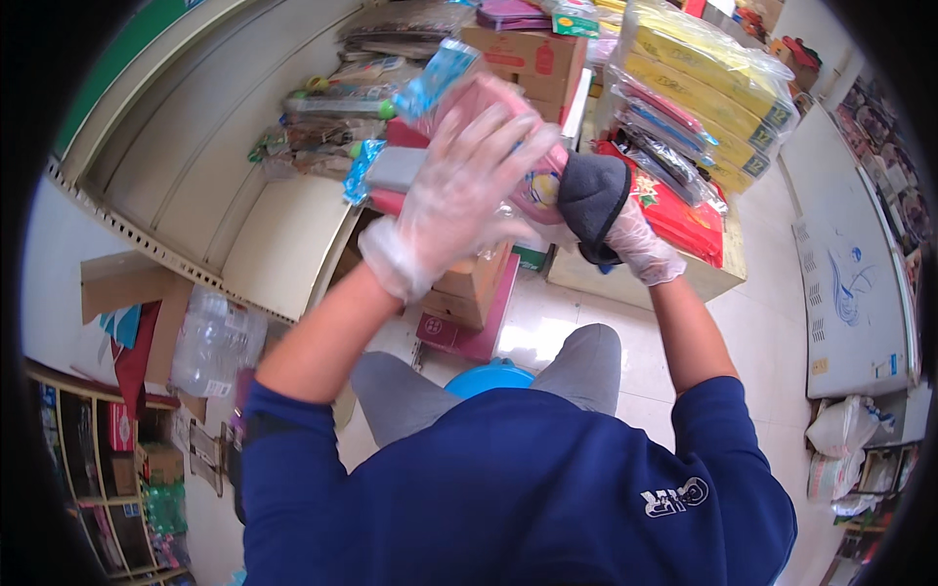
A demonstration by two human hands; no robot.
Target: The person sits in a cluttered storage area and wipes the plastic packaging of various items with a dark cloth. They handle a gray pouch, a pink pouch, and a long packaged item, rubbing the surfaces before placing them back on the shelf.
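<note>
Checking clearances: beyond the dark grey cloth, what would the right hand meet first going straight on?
Right hand: likely the pink package, just past the dark grey cloth; depth is unclear.

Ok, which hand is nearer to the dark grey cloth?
Right. The right hand holds the dark grey cloth by its right side; the left hand is farther left, over the pink package.

A shop, by its stock
Shelving (283,234), plastic-wrapped yellow boxes (699,83), piled packets (337,105), a rack (88,384) of small packaged goods
</note>
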